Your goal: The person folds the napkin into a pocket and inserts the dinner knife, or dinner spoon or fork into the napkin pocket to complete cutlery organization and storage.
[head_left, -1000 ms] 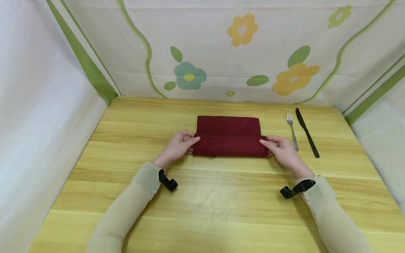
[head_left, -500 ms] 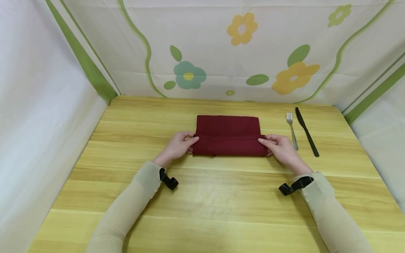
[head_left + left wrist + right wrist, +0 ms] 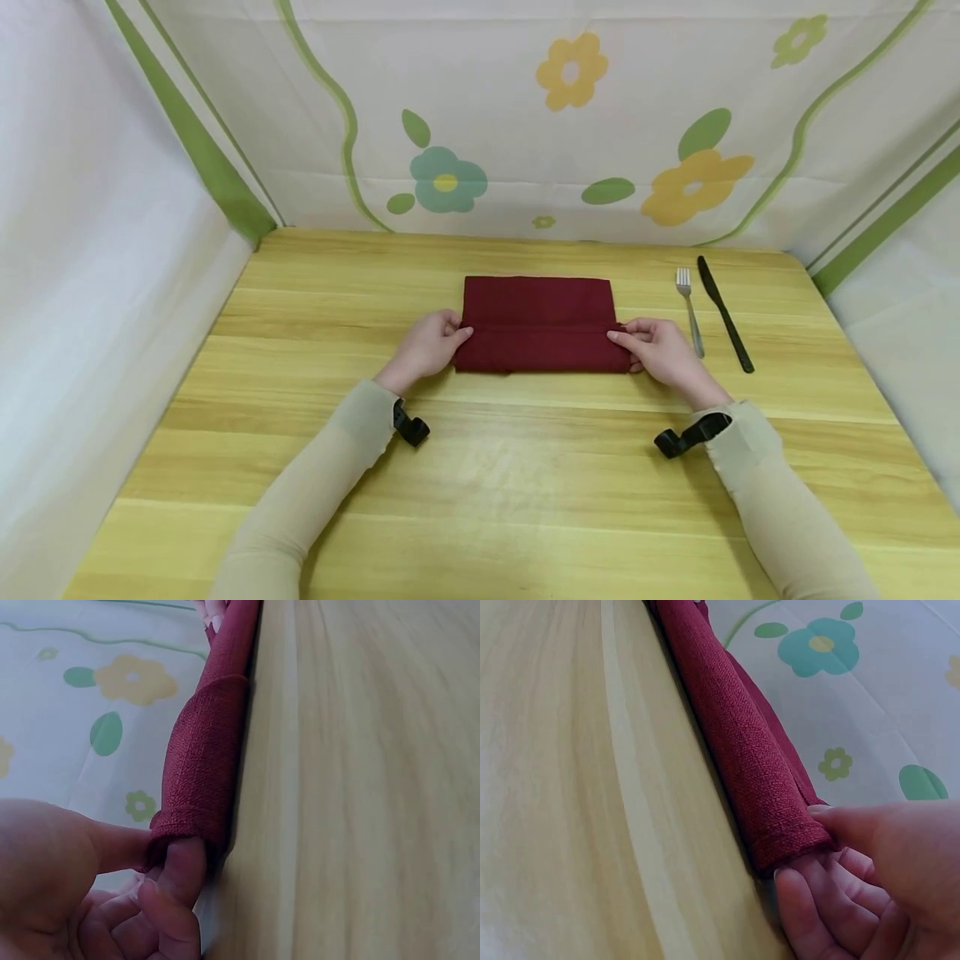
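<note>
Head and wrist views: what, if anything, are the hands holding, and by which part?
The dark red cloth, by the ends of its folded near part: the left hand pinches the left end, the right hand the right.

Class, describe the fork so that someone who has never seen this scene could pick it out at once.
On the wood-grained table, look just beyond the right hand, to the right of the dark red cloth. The fork lies there, silver and tined, shorter than the black knife beside it.

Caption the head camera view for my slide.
Left hand and right hand grip opposite ends of a folded maroon cloth, fork and knife lying to the right.
</note>
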The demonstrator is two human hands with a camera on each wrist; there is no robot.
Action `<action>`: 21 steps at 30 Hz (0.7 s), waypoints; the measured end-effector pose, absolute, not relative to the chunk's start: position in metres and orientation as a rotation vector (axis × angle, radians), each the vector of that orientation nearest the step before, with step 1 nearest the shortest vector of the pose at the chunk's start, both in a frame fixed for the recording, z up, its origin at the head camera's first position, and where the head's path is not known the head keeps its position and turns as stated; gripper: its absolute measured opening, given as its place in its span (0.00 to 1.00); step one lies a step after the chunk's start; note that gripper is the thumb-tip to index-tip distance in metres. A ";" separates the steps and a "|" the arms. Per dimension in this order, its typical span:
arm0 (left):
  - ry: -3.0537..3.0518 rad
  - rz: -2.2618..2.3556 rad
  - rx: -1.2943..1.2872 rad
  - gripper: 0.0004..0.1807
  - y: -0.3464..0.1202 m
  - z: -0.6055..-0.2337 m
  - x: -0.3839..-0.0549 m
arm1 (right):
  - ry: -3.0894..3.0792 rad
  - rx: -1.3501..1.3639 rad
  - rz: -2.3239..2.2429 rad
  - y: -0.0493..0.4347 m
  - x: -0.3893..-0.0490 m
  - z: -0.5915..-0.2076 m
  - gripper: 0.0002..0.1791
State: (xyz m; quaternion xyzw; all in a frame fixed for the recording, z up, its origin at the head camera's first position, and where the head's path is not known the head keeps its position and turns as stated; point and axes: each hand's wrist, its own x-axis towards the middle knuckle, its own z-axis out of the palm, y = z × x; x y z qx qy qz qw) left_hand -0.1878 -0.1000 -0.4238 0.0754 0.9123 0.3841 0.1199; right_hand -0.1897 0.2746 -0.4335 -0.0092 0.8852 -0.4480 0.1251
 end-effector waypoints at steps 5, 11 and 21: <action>2.660 1.138 0.214 0.19 -0.100 -0.424 -0.189 | 2.588 0.011 -1.298 0.276 -0.192 -0.433 0.27; 2.636 1.182 0.187 0.18 -0.101 -0.425 -0.189 | 2.600 0.046 -1.297 0.276 -0.193 -0.433 0.29; 2.666 1.172 0.192 0.16 -0.099 -0.427 -0.190 | 2.625 0.061 -1.275 0.275 -0.192 -0.432 0.25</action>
